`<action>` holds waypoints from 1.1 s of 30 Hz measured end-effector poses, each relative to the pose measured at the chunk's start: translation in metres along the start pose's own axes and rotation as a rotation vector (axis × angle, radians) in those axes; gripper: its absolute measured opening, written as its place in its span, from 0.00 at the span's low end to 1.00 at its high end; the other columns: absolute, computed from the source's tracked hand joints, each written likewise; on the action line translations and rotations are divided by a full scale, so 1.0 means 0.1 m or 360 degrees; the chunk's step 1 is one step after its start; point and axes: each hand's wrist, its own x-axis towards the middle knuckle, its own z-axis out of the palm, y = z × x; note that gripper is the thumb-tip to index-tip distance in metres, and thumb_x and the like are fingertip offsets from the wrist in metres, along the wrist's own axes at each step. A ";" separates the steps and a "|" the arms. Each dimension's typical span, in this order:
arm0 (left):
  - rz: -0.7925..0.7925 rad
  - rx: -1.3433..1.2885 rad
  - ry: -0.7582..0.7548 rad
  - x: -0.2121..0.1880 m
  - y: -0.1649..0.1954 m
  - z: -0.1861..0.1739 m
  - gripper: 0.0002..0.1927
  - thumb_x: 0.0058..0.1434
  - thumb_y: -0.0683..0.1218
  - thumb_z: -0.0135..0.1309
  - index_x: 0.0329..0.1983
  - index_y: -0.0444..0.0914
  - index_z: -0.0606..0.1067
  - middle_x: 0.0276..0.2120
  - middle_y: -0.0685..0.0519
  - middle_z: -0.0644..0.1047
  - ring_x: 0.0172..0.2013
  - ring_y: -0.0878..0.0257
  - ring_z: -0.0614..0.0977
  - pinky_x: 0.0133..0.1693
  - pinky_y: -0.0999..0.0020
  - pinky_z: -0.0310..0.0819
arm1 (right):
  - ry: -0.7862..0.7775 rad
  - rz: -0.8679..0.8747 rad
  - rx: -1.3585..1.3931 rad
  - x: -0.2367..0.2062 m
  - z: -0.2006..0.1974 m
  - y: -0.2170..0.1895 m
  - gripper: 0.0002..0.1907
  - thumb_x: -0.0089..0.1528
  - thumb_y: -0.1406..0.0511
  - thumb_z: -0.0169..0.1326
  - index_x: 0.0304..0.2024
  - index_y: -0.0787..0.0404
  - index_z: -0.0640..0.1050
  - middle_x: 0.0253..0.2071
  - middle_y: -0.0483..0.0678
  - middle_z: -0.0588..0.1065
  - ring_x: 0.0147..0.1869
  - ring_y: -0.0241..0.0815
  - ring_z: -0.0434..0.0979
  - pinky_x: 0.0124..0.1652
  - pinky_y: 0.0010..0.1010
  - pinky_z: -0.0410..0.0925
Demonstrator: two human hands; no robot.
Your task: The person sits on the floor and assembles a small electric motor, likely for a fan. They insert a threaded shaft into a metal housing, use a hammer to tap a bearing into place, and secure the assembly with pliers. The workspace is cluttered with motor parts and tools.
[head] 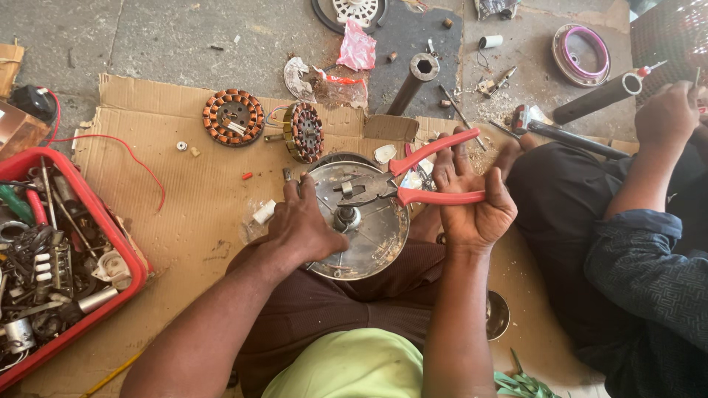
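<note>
While seated cross-legged on cardboard (184,191), both forearms reach forward from lower frame over the lap. Left hand (302,225) palm down, fingers curled over left rim of round shiny metal motor cover (369,236), gripping it; cover rests tilted on the knee, central shaft hub (346,218) facing up. Right hand (472,199) raised just right of cover, wrist bent, fingers loosely wrapped around red-handled pliers (413,180); handles spread wide, upper handle out past the fingertips, lower one across the palm. Pliers nose over cover's upper part, near hub; contact with hub cannot tell. Beyond cover on cardboard: copper-wound stator (233,117) flat, second winding (304,131) on edge beside it. Red tray (110,243) of mixed tools and parts at far left. Another person's hand (667,114) at upper right, apart, holding something thin. Dark pipe (413,82) on concrete floor further back.
</note>
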 end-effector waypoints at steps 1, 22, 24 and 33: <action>-0.0002 0.0021 0.0010 -0.01 0.01 0.01 0.74 0.41 0.54 0.75 0.77 0.33 0.36 0.71 0.36 0.46 0.57 0.43 0.72 0.45 0.61 0.82 | 0.0060 -0.0007 0.0001 0.01 -0.01 0.00 0.21 0.67 0.64 0.59 0.64 0.50 0.78 0.75 0.59 0.61 0.79 0.56 0.55 0.72 0.46 0.57; 0.0025 -0.0061 0.0100 -0.04 -0.08 0.13 0.72 0.41 0.55 0.74 0.78 0.36 0.39 0.62 0.34 0.56 0.56 0.40 0.72 0.50 0.51 0.79 | 0.0126 -0.0017 0.0096 0.15 0.07 0.22 0.42 0.43 0.61 0.55 0.60 0.72 0.73 0.58 0.59 0.71 0.68 0.57 0.67 0.76 0.55 0.54; 0.0149 0.0048 0.0142 -0.06 -0.10 0.07 0.70 0.41 0.51 0.73 0.78 0.35 0.38 0.61 0.32 0.57 0.56 0.37 0.72 0.51 0.50 0.78 | 0.0107 -0.0041 0.0039 0.15 0.08 0.14 0.41 0.44 0.61 0.55 0.60 0.72 0.73 0.57 0.59 0.71 0.66 0.57 0.68 0.74 0.53 0.57; 0.0841 0.0751 0.0023 -0.43 0.18 -0.21 0.66 0.40 0.45 0.70 0.78 0.41 0.44 0.63 0.39 0.57 0.51 0.43 0.73 0.47 0.55 0.82 | -0.0148 0.0186 0.0109 -0.14 0.26 -0.19 0.32 0.54 0.60 0.54 0.60 0.66 0.74 0.52 0.52 0.69 0.58 0.47 0.70 0.65 0.41 0.65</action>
